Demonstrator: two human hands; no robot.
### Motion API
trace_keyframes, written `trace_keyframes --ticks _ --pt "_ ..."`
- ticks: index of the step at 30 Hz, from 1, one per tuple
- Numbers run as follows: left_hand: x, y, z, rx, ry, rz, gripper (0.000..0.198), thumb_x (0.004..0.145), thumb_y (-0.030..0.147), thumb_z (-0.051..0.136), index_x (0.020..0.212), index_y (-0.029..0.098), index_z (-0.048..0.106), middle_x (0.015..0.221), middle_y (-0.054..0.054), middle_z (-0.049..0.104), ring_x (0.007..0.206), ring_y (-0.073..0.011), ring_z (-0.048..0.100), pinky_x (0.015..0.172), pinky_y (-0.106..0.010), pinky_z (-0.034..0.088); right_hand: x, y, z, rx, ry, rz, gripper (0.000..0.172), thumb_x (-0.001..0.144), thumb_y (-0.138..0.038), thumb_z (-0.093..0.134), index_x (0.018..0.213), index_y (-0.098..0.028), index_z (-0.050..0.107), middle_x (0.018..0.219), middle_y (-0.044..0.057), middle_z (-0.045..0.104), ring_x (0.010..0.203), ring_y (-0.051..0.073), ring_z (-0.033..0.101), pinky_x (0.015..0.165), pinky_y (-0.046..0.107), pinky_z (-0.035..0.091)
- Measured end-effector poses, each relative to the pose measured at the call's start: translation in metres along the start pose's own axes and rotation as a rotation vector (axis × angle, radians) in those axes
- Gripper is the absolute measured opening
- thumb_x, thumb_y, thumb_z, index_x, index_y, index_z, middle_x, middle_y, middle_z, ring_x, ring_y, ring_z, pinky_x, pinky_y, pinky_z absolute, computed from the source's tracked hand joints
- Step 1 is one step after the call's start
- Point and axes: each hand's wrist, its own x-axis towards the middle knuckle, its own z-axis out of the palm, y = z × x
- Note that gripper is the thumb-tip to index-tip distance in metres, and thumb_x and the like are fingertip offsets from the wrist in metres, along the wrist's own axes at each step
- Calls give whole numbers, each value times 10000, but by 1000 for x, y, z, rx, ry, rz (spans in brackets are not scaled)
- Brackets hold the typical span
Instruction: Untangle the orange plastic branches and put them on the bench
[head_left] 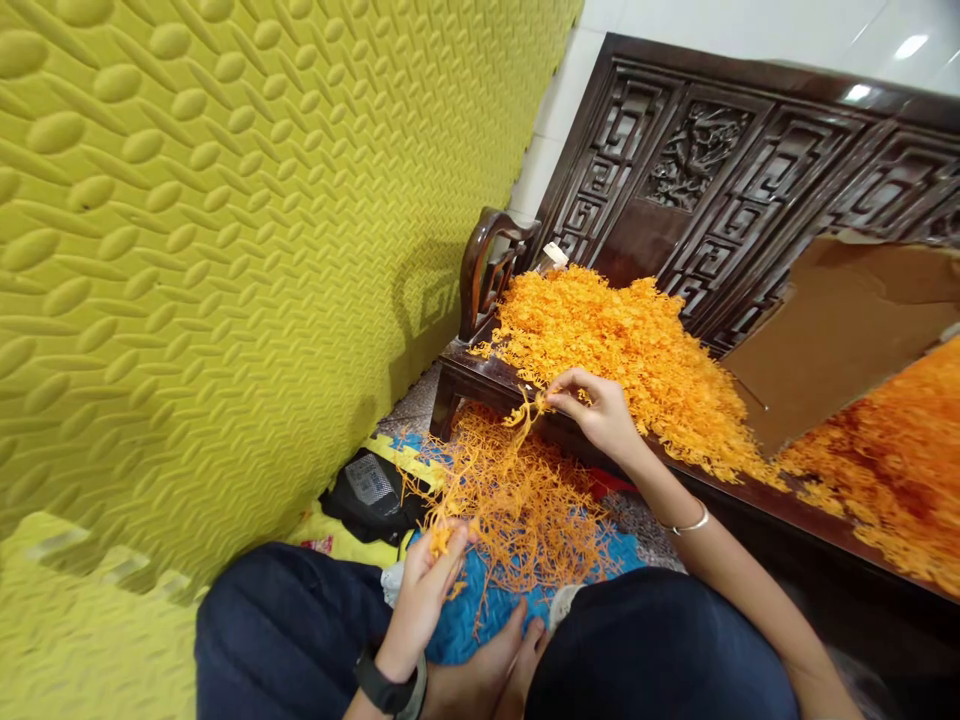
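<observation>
My left hand (431, 580), low over my lap, is closed on a small bunch of orange plastic pieces (441, 540). Farther forward, at the front edge of a dark wooden bench (480, 372), my right hand (600, 415) pinches a branched orange plastic sprig (527, 408) between thumb and fingertips. Behind it, a large pile of frilly orange plastic pieces (607, 335) covers the seat. Between and below my hands lies a loose heap of thin orange plastic stems (525, 510) on the floor. Exactly how the pieces join is too small to tell.
A brown cardboard sheet (832, 330) stands on the bench, with more orange pieces (900, 450) to its right. A carved backrest (697, 150) rises behind. On the left is a yellow foam-mat wall (262, 250). A black bag (371, 495) and blue mat (450, 630) lie below.
</observation>
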Motion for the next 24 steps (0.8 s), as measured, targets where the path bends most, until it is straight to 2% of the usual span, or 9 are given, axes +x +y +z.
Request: trace_keyframes --ticks 4,7,10,12,15,18,19,21,24 --pt "-7 -10 -3 4 49 -44 420 589 532 741 666 140 613 428 94 271 401 -40 199 408 -203 118 2 15 -27 59 461 -4 88 733 -247 651 735 -188 585 707 7 595 654 138 560 630 289 460" --pt "-8 -18 -8 11 72 -45 423 610 545 724 640 143 599 423 97 254 408 -41 181 415 -203 125 8 26 -44 86 560 -31 172 725 -281 682 845 -198 592 751 6 600 694 140 586 662 290 490" --pt "-3 -18 -10 50 55 -11 408 664 536 690 713 138 616 405 103 259 395 -42 195 416 -193 158 24 40 -48 -10 540 -94 248 759 -333 652 957 -208 570 814 16 608 759 151 605 730 313 509" --pt "2 -13 -8 76 18 35 385 713 512 659 766 133 623 394 102 289 385 -42 226 425 -185 204 39 57 -46 -126 530 -116 245 804 -370 591 983 -204 568 950 55 604 830 160 607 786 334 505" --pt "9 -1 -4 96 -64 85 373 761 498 612 810 129 620 412 89 341 392 -47 275 430 -177 236 58 86 -39 -255 365 -38 432 786 -435 586 1139 -194 525 1303 142 435 1103 229 529 909 394 458" --pt "14 12 0 95 -131 101 385 790 507 568 851 130 609 423 83 350 396 -55 277 402 -174 195 59 102 -25 -265 175 107 699 691 -463 672 1267 -143 440 1438 204 253 1290 315 347 1003 480 366" --pt "15 15 1 94 -147 109 387 798 508 556 857 129 608 423 82 352 395 -55 273 399 -175 188 56 100 -19 -229 133 141 695 685 -458 678 1254 -127 456 1437 218 257 1275 327 368 992 495 371" --pt "17 19 1 93 -167 126 385 817 502 531 858 126 607 423 78 360 401 -57 277 404 -177 194 46 86 -5 -101 53 152 535 715 -433 658 1138 -122 555 1383 216 359 1168 307 489 931 476 427" --pt "19 21 0 93 -172 141 385 844 491 496 848 122 608 428 69 370 416 -60 296 419 -180 213 30 45 12 133 -58 36 248 789 -370 603 916 -163 650 1154 129 589 1053 231 572 909 403 448"
